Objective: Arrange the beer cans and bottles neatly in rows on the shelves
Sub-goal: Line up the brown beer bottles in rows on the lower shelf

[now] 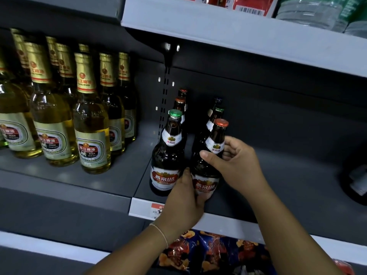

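We see both hands, left grip (183, 197) and right grip (234, 161), wrapped around a red-capped brown bottle (208, 167), seating it beside two short rows on the shelf (278, 185), much space unfilled.

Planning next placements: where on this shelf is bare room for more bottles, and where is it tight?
Free: the dark shelf right of the held red-cap bottle, up to a dark object at the far right. A narrower strip lies between the yellow bottles and the green-cap bottle. Crowded: the yellow-bottle block, and the two brown rows where both hands grip.
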A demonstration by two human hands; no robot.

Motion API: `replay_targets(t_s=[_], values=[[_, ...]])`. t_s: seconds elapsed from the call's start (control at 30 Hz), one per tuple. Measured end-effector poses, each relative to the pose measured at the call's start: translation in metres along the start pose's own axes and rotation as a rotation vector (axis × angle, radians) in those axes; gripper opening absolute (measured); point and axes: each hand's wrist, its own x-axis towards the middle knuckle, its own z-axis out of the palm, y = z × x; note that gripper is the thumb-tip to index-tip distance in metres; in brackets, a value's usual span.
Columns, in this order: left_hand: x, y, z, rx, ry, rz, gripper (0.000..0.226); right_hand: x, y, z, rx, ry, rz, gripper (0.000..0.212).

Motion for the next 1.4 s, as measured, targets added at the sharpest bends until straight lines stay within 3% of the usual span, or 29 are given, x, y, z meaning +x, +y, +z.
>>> replay_targets(t_s=[0.17,0.47,0.7,0.9,1.4], values=[[0.0,0.002,-0.003,-0.016,0.027,0.03,0.074,0.002,0.001,-0.007,0.066,-0.084,0.001,0.028],[-0.002,0.009,-0.007,-0.008,0.047,0.082,0.067,0.004,0.005,-0.007,0.052,-0.083,0.004,0.031],[-0.009,0.018,-0.012,0.185,-0.057,-0.011,0.081,0.001,0.007,-0.004,0.024,-0.046,0.002,0.031],[-0.021,0.039,-0.029,0.349,-0.007,0.061,0.04,-0.001,0.006,-0.002,-0.001,-0.017,-0.028,0.028],[-0.023,0.053,-0.046,0.478,0.012,0.096,0.023,-0.001,0.004,-0.006,-0.013,-0.063,-0.008,0.029]])
